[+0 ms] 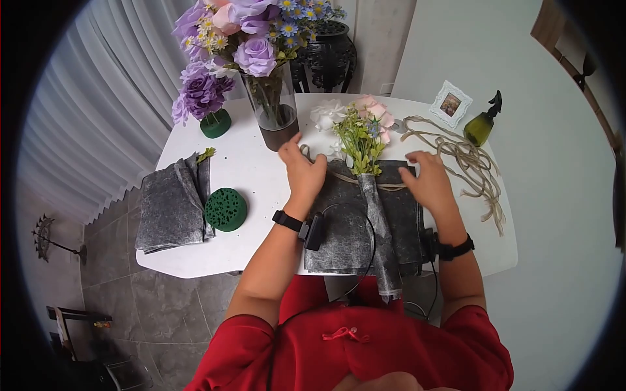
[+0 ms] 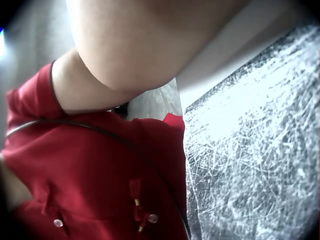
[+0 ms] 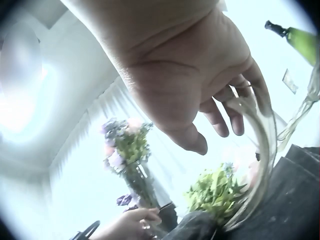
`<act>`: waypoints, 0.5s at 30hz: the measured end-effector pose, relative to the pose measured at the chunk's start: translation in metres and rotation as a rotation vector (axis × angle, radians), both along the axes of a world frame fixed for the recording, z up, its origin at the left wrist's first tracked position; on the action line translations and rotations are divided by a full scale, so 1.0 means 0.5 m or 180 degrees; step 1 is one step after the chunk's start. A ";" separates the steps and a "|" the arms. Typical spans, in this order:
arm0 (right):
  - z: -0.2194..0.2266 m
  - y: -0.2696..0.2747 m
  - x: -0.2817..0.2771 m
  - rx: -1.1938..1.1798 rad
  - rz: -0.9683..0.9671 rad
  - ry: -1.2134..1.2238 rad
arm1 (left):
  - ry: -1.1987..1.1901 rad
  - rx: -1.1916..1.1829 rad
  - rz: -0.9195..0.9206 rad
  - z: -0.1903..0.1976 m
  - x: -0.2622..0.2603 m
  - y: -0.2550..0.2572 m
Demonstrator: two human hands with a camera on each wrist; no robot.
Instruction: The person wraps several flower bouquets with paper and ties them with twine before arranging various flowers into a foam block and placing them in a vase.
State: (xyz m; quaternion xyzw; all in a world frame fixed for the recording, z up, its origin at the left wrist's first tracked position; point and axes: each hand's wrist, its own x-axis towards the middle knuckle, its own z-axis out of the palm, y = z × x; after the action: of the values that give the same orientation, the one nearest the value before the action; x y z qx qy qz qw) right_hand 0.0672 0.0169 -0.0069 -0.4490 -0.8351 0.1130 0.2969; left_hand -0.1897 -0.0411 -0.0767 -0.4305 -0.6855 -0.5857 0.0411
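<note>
A small bouquet [image 1: 362,140] of white and pink flowers with green leaves lies on the table, its stems wrapped in a dark grey sheet [image 1: 380,228]. Beneath it are more folded dark grey sheets [image 1: 336,244]. A beige ribbon [image 1: 391,188] crosses at the neck of the bouquet, stretching toward both hands. My left hand [image 1: 305,174] holds the ribbon on the left, a bit of it showing between thumb and fingers. On the other side, my right hand [image 1: 430,182] has the ribbon [image 3: 267,140] running through its bent fingers. The left wrist view shows neither hand's fingers.
A tall vase [image 1: 270,111] of purple flowers stands behind, near a purple bunch in green foam [image 1: 215,124]. Another foam block [image 1: 226,210] and folded grey sheets [image 1: 171,205] lie left. At right are loose ribbon coils [image 1: 479,176], a photo frame [image 1: 451,104] and a green bottle [image 1: 480,129].
</note>
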 end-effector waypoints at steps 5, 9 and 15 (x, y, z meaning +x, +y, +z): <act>0.007 -0.124 -0.028 0.1068 0.0355 -0.0962 | 0.0942 0.0137 0.0586 0.058 0.013 -0.033; -0.046 -0.148 -0.046 -0.0584 0.0373 -0.1073 | 0.0302 0.0386 -0.0825 0.013 0.036 -0.024; -0.089 -0.084 -0.024 -0.2298 0.0934 0.0644 | -0.0841 -0.0676 -0.2038 -0.029 0.096 -0.019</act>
State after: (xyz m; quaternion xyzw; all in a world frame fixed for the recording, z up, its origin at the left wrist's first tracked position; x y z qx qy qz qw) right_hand 0.0552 -0.0249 -0.0516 -0.3870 -0.7636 0.4840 0.1815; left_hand -0.1418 -0.0505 -0.0914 -0.5458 -0.5723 -0.5451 -0.2783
